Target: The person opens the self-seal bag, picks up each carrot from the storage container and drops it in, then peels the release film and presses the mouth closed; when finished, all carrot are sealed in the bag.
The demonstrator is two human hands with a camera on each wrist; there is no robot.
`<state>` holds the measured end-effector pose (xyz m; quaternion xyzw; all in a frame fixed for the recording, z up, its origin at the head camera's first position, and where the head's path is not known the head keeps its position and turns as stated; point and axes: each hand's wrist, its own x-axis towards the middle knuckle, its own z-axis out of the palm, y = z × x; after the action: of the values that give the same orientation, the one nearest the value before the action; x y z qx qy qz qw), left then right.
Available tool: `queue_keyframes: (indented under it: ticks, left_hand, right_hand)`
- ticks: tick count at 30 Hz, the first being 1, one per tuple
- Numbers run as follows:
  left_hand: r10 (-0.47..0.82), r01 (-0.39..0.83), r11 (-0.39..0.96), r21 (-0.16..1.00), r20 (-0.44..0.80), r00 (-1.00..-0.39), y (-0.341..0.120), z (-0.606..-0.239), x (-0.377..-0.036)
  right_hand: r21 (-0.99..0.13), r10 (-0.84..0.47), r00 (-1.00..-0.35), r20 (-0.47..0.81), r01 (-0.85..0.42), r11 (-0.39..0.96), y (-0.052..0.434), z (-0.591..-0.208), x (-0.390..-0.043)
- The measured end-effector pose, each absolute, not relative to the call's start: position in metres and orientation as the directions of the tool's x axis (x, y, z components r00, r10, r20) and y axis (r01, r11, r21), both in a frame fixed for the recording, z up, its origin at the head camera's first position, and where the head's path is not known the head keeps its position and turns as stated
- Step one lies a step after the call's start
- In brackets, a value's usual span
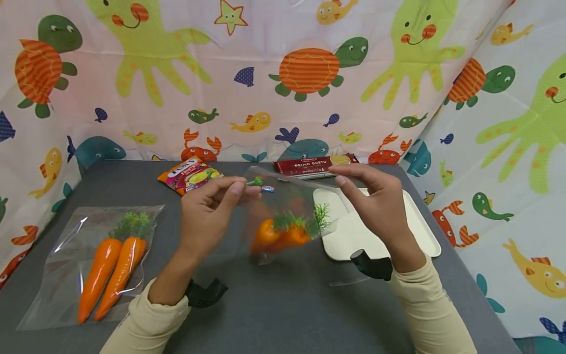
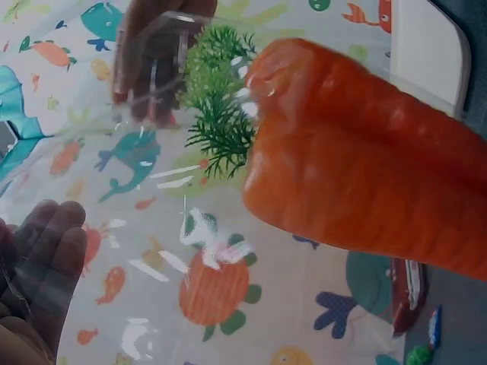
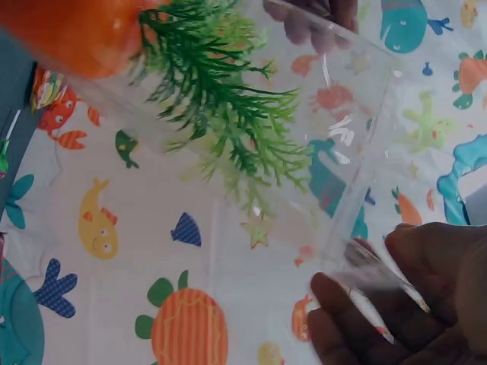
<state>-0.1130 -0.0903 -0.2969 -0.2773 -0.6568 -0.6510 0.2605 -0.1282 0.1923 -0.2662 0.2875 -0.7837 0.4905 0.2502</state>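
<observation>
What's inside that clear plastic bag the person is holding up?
Inside the clear plastic bag held by both hands are orange toy carrots with green leafy tops. At least two show; the blur and their overlap hide whether there are more.

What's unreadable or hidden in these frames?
- Head view: carrots in the held bag are motion-blurred; count unclear.
- Head view: small candies beyond the left hand are too small to identify.
- Left wrist view: carrots cut off by the right edge.
- Right wrist view: right hand cut off at the bottom corner; bag seal state unclear.
</observation>
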Motion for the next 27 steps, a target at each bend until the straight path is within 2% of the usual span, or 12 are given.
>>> queue_keyframes:
  ticks: [5, 9, 18, 27]
  left_hand:
    - [0.050, 0.715, 0.024, 0.699, 0.713, -0.699, -0.087, -0.294, -0.113]
    - [0.068, 0.720, 0.026, 0.693, 0.718, -0.693, -0.082, -0.291, -0.113]
    - [0.137, 0.688, 0.004, 0.726, 0.681, -0.719, -0.075, -0.287, -0.110]
    - [0.150, 0.714, 0.005, 0.700, 0.706, -0.692, -0.071, -0.288, -0.109]
  right_hand:
    - [-0.461, -0.286, -0.513, 0.809, -0.856, 0.233, 0.175, -0.256, -0.120]
    - [-0.358, -0.368, -0.423, 0.828, -0.904, 0.235, 0.162, -0.249, -0.115]
    - [-0.316, -0.455, -0.381, 0.805, -0.924, 0.215, 0.141, -0.241, -0.121]
    - [-0.406, -0.440, -0.431, 0.788, -0.901, 0.156, 0.129, -0.242, -0.127]
